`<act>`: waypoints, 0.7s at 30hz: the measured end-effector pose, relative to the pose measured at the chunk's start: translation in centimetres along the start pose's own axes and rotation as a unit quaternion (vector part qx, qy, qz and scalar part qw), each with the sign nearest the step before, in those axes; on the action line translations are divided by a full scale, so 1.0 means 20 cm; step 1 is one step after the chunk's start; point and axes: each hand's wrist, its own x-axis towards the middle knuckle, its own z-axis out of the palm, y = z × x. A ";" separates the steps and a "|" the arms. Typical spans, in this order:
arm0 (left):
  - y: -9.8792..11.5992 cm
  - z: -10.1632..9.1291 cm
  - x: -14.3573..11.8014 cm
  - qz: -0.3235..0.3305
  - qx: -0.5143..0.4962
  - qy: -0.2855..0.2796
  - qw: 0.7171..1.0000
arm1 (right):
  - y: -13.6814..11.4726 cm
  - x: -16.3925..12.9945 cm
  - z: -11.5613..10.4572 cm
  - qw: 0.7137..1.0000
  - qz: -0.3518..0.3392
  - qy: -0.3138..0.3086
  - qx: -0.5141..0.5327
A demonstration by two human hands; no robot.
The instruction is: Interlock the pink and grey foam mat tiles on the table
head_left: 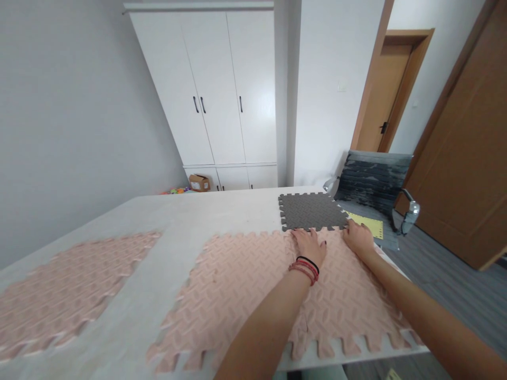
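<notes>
My left hand point(310, 245) lies flat, fingers spread, on a pink foam puzzle mat point(245, 285), pressing at the toothed seam where it meets a grey foam mat point(311, 211). Red and black bands circle that wrist. My right hand point(358, 236) presses the same seam at the grey mat's near right corner, fingers down on the joint. Neither hand holds anything. The pink mat is joined from two tiles and covers the table's near right part.
Another pink mat point(67, 287) lies apart at the left of the white table point(178, 221). A grey office chair point(372, 184) with a yellow mat point(370, 226) on its seat stands at the table's right edge. White wardrobe point(222, 89) and a cardboard box point(199, 182) behind.
</notes>
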 end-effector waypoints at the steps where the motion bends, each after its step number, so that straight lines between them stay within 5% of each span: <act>1: 0.00 0.00 0.00 0.000 -0.002 0.000 1.000 | 0.00 0.00 0.00 1.000 0.001 -0.004 -0.001; 21: -0.05 -0.08 0.00 0.016 -0.009 0.014 1.000 | 0.00 0.00 -0.03 0.999 0.013 -0.030 0.011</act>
